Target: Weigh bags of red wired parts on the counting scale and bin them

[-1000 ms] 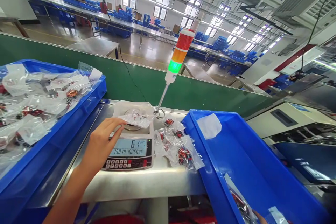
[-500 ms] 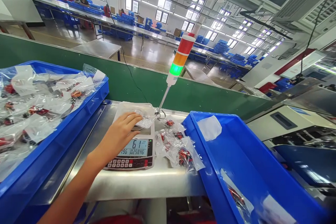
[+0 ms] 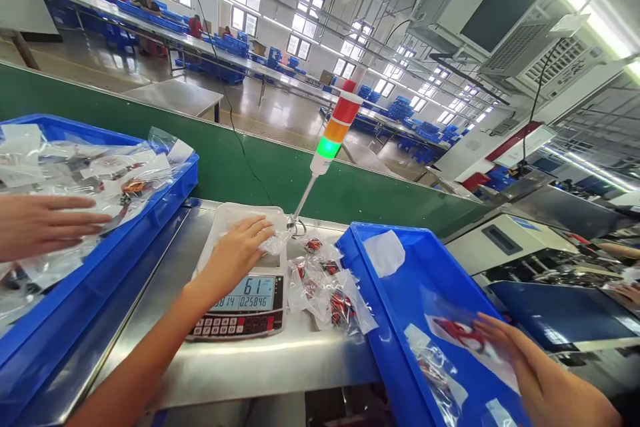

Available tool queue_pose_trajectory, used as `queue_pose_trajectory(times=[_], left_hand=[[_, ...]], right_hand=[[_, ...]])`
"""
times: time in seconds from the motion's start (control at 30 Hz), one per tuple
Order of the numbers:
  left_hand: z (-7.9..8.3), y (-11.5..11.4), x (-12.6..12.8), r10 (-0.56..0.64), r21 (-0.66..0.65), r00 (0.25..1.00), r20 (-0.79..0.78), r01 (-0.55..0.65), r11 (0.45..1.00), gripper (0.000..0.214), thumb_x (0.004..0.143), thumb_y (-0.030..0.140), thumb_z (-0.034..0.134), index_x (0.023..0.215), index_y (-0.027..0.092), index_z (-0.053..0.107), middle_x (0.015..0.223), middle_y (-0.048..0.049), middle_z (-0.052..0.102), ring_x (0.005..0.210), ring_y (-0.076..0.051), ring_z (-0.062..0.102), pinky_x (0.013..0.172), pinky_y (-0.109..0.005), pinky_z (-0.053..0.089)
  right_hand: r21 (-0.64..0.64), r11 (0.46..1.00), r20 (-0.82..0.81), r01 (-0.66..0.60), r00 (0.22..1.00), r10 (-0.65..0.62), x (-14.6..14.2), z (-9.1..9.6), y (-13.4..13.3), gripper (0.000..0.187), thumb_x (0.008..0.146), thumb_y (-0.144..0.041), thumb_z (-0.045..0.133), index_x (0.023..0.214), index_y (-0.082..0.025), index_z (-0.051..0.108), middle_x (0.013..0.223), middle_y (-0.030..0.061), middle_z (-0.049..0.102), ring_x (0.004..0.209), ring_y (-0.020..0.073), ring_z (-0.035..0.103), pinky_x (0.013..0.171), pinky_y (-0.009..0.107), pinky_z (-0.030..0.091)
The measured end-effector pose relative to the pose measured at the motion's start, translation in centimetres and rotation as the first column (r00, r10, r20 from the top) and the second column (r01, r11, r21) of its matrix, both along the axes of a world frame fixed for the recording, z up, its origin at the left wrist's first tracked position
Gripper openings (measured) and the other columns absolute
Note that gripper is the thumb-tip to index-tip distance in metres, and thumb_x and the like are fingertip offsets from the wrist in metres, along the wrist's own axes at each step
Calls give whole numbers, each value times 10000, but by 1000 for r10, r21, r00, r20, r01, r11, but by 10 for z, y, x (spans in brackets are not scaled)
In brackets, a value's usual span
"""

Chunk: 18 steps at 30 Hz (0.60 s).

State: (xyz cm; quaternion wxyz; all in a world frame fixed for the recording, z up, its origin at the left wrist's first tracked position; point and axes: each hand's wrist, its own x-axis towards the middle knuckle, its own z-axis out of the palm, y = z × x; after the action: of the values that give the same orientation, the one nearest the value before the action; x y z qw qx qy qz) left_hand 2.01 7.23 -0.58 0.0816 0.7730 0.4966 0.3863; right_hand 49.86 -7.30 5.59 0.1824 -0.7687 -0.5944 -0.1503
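Steel bench (image 3: 235,360), red part (image 3: 460,335) in clear bag (image 3: 440,303) under right hand's (image 3: 545,380) open fingers, left hand's (image 3: 233,260) fingers flat on scale's (image 3: 240,300) bag (image 3: 275,241).

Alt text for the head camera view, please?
A person's left hand presses a clear plastic bag onto a digital counting scale reading 61, while their right hand touches a bag of red parts in a blue plastic tray. Another person's hand hovers over a second tray.

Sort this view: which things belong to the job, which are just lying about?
Job: left hand on bagged part on counting scale; right hand at bagged red part in blue tray.

Lying about: stack light; co-worker's hand over left blue bin.
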Motion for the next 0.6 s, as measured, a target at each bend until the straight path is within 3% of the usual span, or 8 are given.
queue_pose_trajectory(times=[0.07, 0.17, 0.27, 0.37, 0.43, 0.47, 0.53, 0.6], left_hand=[[7, 14, 1, 159, -38, 976, 150, -155, 987, 152, 894, 276, 591, 859, 222, 729, 991, -37, 786, 982, -235, 711, 896, -355, 558], [25, 33, -14, 418, -51, 862, 286, -421, 905, 296, 935, 377, 514, 807, 175, 689, 752, -58, 735, 705, -226, 673, 668, -338, 509], [50, 38, -51, 596, -45, 683, 422, -641, 766, 328, 931, 415, 489, 835, 158, 670, 757, -56, 718, 700, -229, 674, 662, -364, 487], [74, 23, -95, 699, -23, 517, 494, -796, 605, 344, 942, 466, 477, 885, 179, 659, 882, -67, 731, 911, -280, 716, 784, -469, 477], [85, 7, -117, 734, 41, 507, 452, -834, 551, 390, 988, 502, 429, 955, 175, 640, 1116, -98, 714, 1212, -347, 642, 794, -543, 431], [88, -1, -124, 742, 87, 533, 406, -831, 549, 412, 1014, 511, 405, 1010, 161, 622, 1260, -119, 663, 1352, -379, 540, 761, -552, 408], [89, -17, -127, 744, 180, 594, 307, -804, 567, 431, 1059, 484, 361, 1172, 120, 563, 1464, -173, 519, 1497, -412, 342, 713, -545, 384], [84, -28, -118, 712, 249, 658, 244, -752, 610, 459, 1076, 452, 346, 1341, 106, 489, 1511, -210, 474, 1516, -384, 320, 769, -598, 417]], right_hand=[[-4, 990, -247, -140, 960, 134, -51, 19, 30, 482, 917, -620, 437, 1098, -330, 777, 907, 56, 828, 737, 290, 780, 575, 372, 600], [130, 897, -611, -422, 679, 407, -136, 34, 90, 459, 938, -610, 499, 1061, -258, 767, 1028, 72, 820, 934, 267, 779, 818, 388, 627], [286, 729, -651, -622, 432, 624, -212, 29, 148, 383, 966, -529, 527, 1038, -242, 770, 1083, 63, 811, 1035, 248, 745, 959, 406, 574], [309, 531, -636, -789, 244, 732, -262, 11, 181, 342, 995, -448, 503, 1073, -257, 777, 1192, 49, 789, 1182, 237, 691, 1080, 423, 501], [261, 453, -640, -852, 198, 742, -274, -2, 187, 335, 994, -444, 509, 1089, -273, 781, 1245, 48, 772, 1249, 238, 659, 1130, 446, 465], [233, 442, -641, -866, 205, 740, -273, -9, 185, 328, 989, -447, 519, 1093, -281, 782, 1265, 48, 764, 1274, 241, 645, 1145, 459, 452], [188, 475, -633, -860, 264, 728, -254, -19, 175, 313, 981, -445, 539, 1122, -293, 774, 1305, 48, 746, 1307, 247, 623, 1159, 476, 440], [160, 575, -600, -802, 383, 702, -215, -28, 156, 320, 977, -447, 538, 1151, -296, 760, 1323, 49, 736, 1307, 254, 623, 1152, 479, 450]])
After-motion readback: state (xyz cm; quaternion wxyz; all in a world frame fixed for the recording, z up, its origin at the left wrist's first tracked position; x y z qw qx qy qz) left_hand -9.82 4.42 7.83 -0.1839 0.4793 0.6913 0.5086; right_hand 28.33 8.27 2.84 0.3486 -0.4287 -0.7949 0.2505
